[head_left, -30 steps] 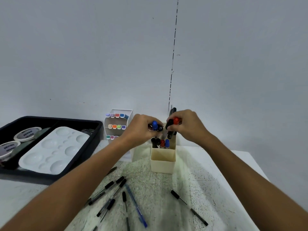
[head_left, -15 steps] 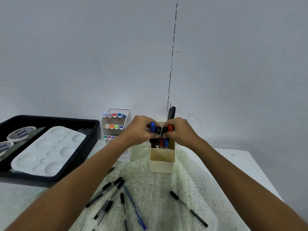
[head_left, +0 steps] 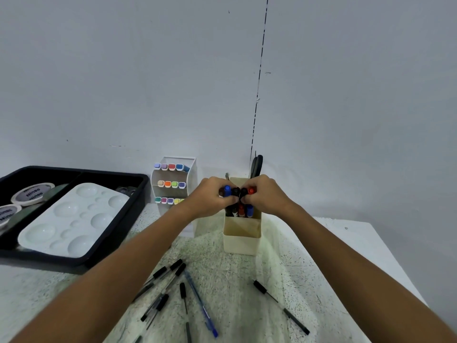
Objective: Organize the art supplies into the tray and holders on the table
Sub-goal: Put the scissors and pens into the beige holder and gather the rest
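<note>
Fingers (head_left: 232, 199) curled tight round capped markers: left hand (head_left: 210, 196) grasping blue and black caps (head_left: 227, 190), right hand (head_left: 265, 194) red and black (head_left: 251, 190), both poised over the cream holder (head_left: 241, 231) at mid-desk (head_left: 346, 243). Best lowered straight, tips first, easing past markers already standing inside (tight fit, probably). Loose pens (head_left: 173, 280) waiting nearer, for later.

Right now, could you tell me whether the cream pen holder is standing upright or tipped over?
Upright. The pen holder sits flat on the table, its open top facing up, with markers standing in it.
</note>
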Tool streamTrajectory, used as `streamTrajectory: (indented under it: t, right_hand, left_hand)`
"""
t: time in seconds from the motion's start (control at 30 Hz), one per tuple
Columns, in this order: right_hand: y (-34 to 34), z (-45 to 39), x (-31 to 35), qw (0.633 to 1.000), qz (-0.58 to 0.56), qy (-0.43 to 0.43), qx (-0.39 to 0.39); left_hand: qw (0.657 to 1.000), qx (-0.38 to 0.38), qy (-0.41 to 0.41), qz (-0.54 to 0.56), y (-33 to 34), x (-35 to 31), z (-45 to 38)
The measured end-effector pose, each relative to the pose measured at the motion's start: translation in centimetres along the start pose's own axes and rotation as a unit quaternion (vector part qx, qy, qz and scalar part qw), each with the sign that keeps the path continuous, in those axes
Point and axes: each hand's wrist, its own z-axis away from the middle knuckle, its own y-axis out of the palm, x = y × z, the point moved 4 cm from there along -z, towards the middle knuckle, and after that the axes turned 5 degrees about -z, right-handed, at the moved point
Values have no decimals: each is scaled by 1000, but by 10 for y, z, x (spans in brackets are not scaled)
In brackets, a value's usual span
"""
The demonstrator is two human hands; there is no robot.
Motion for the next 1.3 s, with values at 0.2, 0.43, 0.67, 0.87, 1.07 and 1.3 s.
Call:
streamTrajectory:
  t: [0.2, 0.43, 0.67, 0.87, 1.07, 1.3]
  right_hand:
    - [1, 4, -3, 996, -78, 6, 40]
    - [1, 5, -11, 996, -85, 4, 20]
    - [4, 7, -11, 994, -104, 20, 0]
    - [5, 5, -12, 995, -91, 29, -9]
    - [9, 6, -18, 994, -97, 52, -12]
    - [15, 11, -18, 994, -93, 55, -22]
  left_hand:
    - [998, -36, 26, 37, 3, 0, 7]
    - [999, -23, 33, 8, 6, -2, 6]
    - [992, 37, -46, 114, 14, 7, 8]
    - [995, 12, -36, 88, 18, 4, 7]
    - [976, -34, -114, 184, 28, 18, 5]
    - [955, -59, -185, 226, 31, 18, 3]
